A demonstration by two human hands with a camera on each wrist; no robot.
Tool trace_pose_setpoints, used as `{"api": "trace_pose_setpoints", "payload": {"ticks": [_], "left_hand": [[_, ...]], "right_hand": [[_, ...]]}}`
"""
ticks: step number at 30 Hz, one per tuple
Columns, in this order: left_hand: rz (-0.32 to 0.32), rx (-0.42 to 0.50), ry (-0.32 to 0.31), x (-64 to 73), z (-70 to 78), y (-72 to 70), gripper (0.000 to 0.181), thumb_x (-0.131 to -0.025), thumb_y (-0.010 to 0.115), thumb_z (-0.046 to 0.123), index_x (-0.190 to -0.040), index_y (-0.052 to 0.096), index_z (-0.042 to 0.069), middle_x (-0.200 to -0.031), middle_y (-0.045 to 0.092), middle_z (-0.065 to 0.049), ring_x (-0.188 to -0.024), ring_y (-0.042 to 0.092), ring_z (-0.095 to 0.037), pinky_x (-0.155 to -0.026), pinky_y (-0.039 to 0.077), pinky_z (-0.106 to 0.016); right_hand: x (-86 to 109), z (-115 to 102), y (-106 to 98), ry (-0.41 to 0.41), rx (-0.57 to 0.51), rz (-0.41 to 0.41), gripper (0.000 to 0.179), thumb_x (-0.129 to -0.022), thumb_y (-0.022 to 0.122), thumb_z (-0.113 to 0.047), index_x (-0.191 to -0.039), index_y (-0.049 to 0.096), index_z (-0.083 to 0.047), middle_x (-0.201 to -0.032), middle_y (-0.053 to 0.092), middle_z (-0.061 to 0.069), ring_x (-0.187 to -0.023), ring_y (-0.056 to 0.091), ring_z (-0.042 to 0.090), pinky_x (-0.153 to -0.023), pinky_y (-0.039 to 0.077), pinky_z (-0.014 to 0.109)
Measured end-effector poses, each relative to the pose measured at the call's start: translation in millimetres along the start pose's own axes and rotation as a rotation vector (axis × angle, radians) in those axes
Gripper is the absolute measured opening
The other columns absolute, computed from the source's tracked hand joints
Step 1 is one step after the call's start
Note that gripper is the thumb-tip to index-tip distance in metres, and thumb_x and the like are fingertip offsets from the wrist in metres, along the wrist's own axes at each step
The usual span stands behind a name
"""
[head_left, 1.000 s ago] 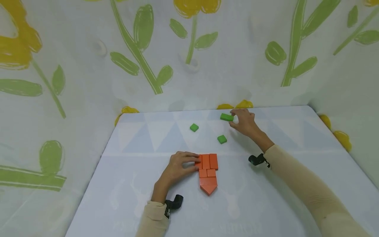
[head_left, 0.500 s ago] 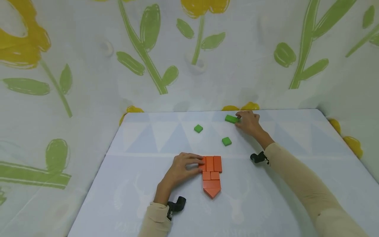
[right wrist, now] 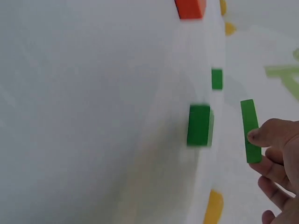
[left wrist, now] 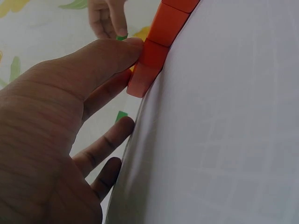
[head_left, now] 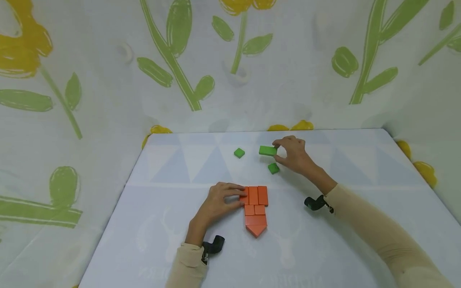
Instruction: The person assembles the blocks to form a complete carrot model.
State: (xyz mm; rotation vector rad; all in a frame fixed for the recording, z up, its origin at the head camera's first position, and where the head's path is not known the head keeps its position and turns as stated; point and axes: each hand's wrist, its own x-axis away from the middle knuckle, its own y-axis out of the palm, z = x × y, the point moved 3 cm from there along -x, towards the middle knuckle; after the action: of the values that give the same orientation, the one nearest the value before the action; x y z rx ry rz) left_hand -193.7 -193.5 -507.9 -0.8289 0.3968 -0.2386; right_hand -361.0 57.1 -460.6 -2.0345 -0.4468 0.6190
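Note:
My right hand (head_left: 295,155) pinches one end of a long green block (head_left: 267,151) between thumb and fingers, raised over the far part of the table. The right wrist view shows this green block (right wrist: 250,130) on edge, thumb against its face. Near it on the table are two small green square blocks, a nearer one (head_left: 273,168) and a farther one (head_left: 239,153). My left hand (head_left: 217,202) holds the leftmost orange block (left wrist: 145,77) with thumb and fingertips. That block belongs to a flat figure of several orange blocks (head_left: 253,196), ending in a pointed piece (head_left: 256,230) nearest me.
The pale table (head_left: 173,232) has blue triangles along its far side. Behind and beside it hangs a white cloth wall (head_left: 108,108) printed with yellow flowers and green leaves. A black wrist camera (head_left: 213,245) sits on the left arm, another (head_left: 314,203) on the right.
The right hand has lifted the long green block off the far side of the table and brought it left and nearer. The left hand stays at the orange blocks; the head view shifted slightly.

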Motion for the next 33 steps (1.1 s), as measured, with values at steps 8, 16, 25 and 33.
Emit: {"api": "trace_pose_setpoints", "payload": {"ticks": [8, 16, 25, 33], "left_hand": [[-0.013, -0.009, -0.024, -0.5, -0.7, -0.8, 0.025, -0.092, 0.074, 0.033, -0.116, 0.076, 0.026, -0.128, 0.064, 0.012, -0.121, 0.051, -0.015, -0.102, 0.035, -0.050], [-0.021, -0.006, -0.033, -0.6, -1.7, -0.5, 0.026, -0.092, 0.073, 0.035, -0.117, 0.076, 0.026, -0.129, 0.064, 0.012, -0.121, 0.051, -0.016, -0.102, 0.035, -0.049], [-0.014, -0.012, -0.016, -1.8, -2.1, 1.5, 0.024, -0.092, 0.074, 0.033, -0.115, 0.077, 0.026, -0.128, 0.065, 0.010, -0.120, 0.052, -0.016, -0.101, 0.036, -0.050], [-0.022, -0.007, -0.028, -1.9, -2.6, 0.1, 0.024, -0.092, 0.073, 0.034, -0.115, 0.077, 0.026, -0.128, 0.065, 0.011, -0.122, 0.051, -0.015, -0.103, 0.034, -0.050]], "right_hand": [[22.4, -32, 20, -0.103, -0.055, -0.095, 0.037, -0.086, 0.078, -0.013, -0.121, 0.068, -0.007, -0.107, 0.067, 0.001, -0.118, 0.048, 0.028, -0.101, 0.022, 0.059], [32.3, -53, 36, -0.170, -0.033, -0.195, 0.034, -0.086, 0.076, -0.013, -0.119, 0.070, -0.010, -0.108, 0.068, -0.002, -0.114, 0.049, 0.023, -0.101, 0.025, 0.056], [35.5, -54, 38, -0.183, -0.074, -0.256, 0.033, -0.087, 0.075, -0.013, -0.120, 0.070, -0.010, -0.110, 0.068, -0.003, -0.114, 0.050, 0.022, -0.100, 0.026, 0.053], [37.7, -53, 37, -0.170, -0.084, -0.279, 0.030, -0.089, 0.073, -0.012, -0.119, 0.071, -0.012, -0.113, 0.069, -0.003, -0.114, 0.051, 0.023, -0.099, 0.027, 0.053]]}}
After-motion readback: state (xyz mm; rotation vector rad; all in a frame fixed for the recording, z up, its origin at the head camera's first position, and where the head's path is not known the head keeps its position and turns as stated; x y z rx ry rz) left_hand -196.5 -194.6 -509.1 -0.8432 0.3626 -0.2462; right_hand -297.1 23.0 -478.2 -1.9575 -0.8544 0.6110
